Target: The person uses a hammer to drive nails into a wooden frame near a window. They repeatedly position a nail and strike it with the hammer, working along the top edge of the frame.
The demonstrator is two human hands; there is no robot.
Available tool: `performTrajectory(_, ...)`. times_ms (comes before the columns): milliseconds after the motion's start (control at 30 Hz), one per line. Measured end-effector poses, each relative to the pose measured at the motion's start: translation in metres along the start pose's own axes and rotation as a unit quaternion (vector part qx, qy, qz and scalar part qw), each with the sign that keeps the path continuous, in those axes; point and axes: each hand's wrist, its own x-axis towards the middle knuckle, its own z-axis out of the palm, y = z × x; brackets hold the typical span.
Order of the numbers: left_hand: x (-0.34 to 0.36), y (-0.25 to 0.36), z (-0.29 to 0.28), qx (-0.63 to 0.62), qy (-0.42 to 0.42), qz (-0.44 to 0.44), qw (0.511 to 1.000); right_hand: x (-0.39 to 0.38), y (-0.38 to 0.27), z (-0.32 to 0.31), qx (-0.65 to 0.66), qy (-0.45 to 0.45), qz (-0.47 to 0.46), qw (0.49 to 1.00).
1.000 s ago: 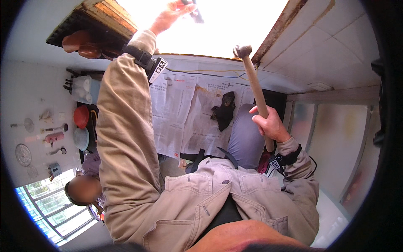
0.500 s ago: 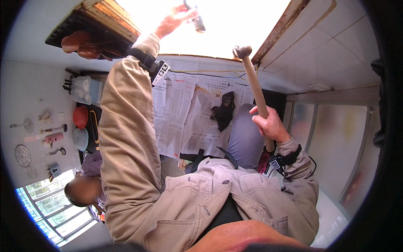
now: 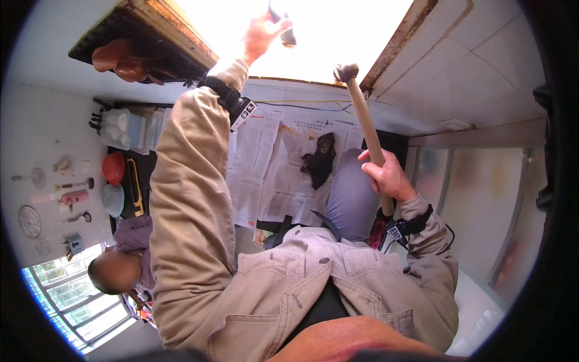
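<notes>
Hammer (image 3: 365,117) (R hand (image 3: 391,178)), axis steep, head (image 3: 345,73) up-L

Glare behind left hand (image 3: 260,37), source unclear; edges bent.

Tan-handled hammer (image 3: 363,114), dk tool (image 3: 286,35), khaki jkt (image 3: 259,308), 2 blk wrist straps (image 3: 223,92), red bowl (image 3: 113,168), grey-printed wht paper (image 3: 289,196)
</notes>
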Motion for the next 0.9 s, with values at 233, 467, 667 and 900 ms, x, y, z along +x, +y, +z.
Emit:
performTrajectory(233, -0.001, 0.007, -0.002, 0.001, 0.022, -0.01, 1.0, -0.001, -0.007, 0.0, -0.018, 0.009, -0.019, 1.0)
performTrajectory(467, -0.002, 0.013, -0.004, -0.009, 0.021, -0.022, 0.999, -0.006, -0.008, 0.003, -0.021, 0.012, -0.02, 1.0)
performTrajectory(667, -0.002, 0.022, -0.008, 0.035, 0.008, -0.038, 0.999, -0.01, -0.01, 0.004, -0.024, 0.01, 0.001, 1.0)
performTrajectory(900, -0.004, 0.029, -0.012, 0.068, 0.017, -0.033, 0.997, -0.015, -0.015, 0.005, -0.012, 0.002, -0.032, 0.999)
